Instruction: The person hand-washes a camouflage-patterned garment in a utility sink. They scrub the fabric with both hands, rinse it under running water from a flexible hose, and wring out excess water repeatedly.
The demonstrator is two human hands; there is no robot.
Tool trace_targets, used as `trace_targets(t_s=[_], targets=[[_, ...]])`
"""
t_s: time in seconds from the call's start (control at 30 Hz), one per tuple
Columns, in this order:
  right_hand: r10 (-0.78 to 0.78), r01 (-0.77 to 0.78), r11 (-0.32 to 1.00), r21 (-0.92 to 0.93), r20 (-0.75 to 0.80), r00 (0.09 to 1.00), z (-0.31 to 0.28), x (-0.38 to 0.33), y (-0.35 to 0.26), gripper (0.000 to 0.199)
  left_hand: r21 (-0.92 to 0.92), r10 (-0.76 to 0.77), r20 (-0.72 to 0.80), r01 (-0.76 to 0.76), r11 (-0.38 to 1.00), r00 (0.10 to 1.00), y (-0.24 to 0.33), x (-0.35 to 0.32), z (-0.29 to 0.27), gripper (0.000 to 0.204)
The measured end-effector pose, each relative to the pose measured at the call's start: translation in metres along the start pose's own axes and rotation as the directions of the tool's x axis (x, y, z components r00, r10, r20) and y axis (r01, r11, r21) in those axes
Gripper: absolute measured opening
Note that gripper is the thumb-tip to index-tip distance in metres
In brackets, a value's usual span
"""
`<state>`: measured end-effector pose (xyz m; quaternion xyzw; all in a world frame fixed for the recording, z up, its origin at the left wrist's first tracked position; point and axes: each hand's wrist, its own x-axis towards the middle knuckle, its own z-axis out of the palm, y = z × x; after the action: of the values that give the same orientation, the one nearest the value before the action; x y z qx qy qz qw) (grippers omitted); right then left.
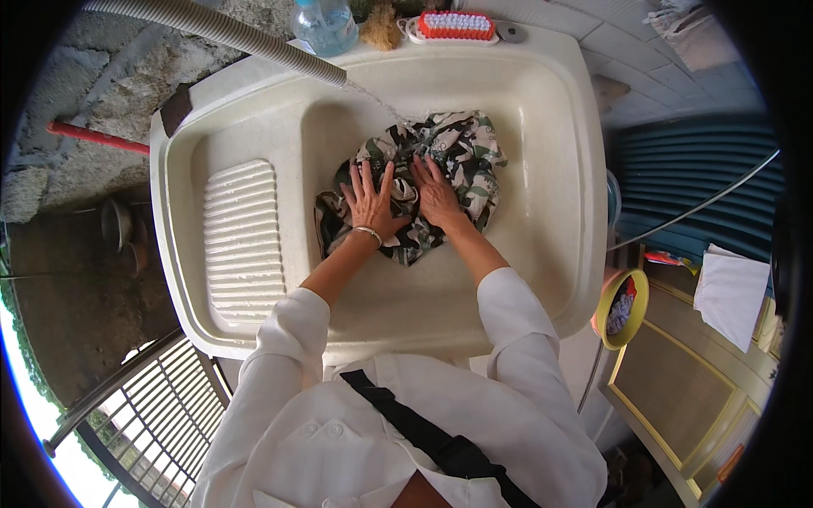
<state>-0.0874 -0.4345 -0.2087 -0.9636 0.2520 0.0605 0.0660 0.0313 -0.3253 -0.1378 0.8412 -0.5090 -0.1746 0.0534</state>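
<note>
A camouflage-patterned cloth garment (474, 161) lies bunched up in the basin of a cream laundry sink (542, 279). Water runs onto its far edge from a grey corrugated hose (254, 42). My left hand (373, 205), with a bracelet at the wrist, presses on the garment with fingers spread. Beside it my right hand (438, 196) rests on the cloth, its fingers stretched out and pointing away from me. Neither hand grips the fabric visibly. The garment's exact kind cannot be made out.
A ribbed washboard (244, 241) forms the sink's left side. Along the back rim stand a clear bottle (326, 30), a tan fibrous scrubber (381, 30) and a red brush (457, 26) with white bristles. To the right are a yellow bucket (642, 300) and a white cloth (732, 292).
</note>
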Motion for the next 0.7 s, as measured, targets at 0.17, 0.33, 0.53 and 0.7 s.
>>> trace_targets(t_s=[0.17, 0.33, 0.53, 0.7], targets=[[0.050, -0.073, 0.974, 0.215, 0.110, 0.993, -0.044, 0.027, 0.027, 0.064, -0.141, -0.144, 0.077, 0.154, 0.978, 0.987, -0.009, 0.006, 0.012, 0.125], [0.412, -0.419, 0.867, 0.270, 0.086, 0.907, -0.050, 0.019, 0.033, 0.069, -0.462, -0.256, 0.153, 0.298, 0.835, 0.954, -0.028, 0.019, 0.042, 0.115], [0.400, -0.044, 0.619, 0.784, -0.268, 0.877, -0.017, 0.029, 0.020, 0.040, -0.702, -0.182, -0.168, 0.013, 0.712, 0.969, -0.010, 0.042, 0.025, 0.060], [-0.019, 0.170, 0.908, 0.382, -0.368, 0.930, -0.041, -0.039, -0.018, 0.070, -0.261, 0.273, -0.301, -0.354, 0.898, 0.914, -0.041, 0.002, 0.064, 0.071]])
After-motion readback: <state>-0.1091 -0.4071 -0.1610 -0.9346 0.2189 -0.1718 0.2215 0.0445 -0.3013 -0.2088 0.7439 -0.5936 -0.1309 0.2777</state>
